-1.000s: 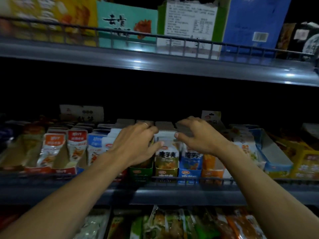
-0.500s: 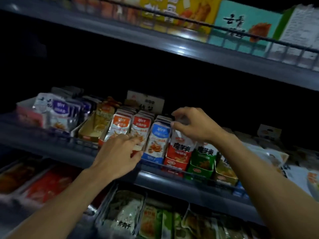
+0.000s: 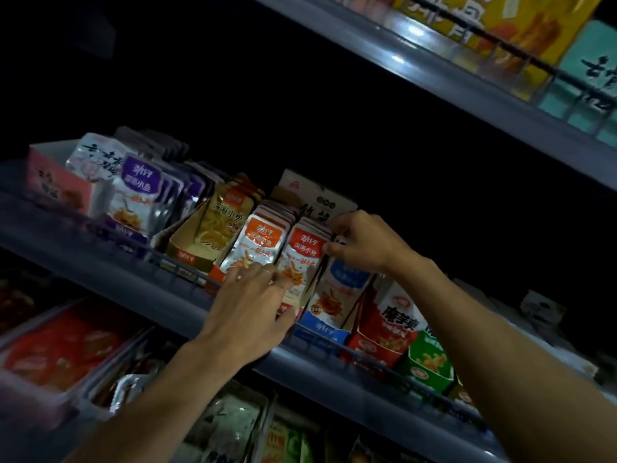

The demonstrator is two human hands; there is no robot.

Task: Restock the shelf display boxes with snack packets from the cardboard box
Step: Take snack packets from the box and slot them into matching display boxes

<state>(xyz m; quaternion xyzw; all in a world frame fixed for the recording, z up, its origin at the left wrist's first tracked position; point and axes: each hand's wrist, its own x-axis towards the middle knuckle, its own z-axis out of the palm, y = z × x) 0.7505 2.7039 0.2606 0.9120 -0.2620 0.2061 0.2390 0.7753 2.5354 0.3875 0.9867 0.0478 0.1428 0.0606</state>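
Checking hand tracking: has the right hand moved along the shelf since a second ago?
Yes. The right hand has gone leftward along the row: it was over the green and blue display boxes, and now pinches the top of the red packets, left of the blue box.

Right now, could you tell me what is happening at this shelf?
A person is tidying snack packets in the display boxes on the middle shelf. The right hand pinches the tops of the red-labelled packets, while the left hand rests against the fronts of that row and the orange-labelled packets beside it. No cardboard box is in view.
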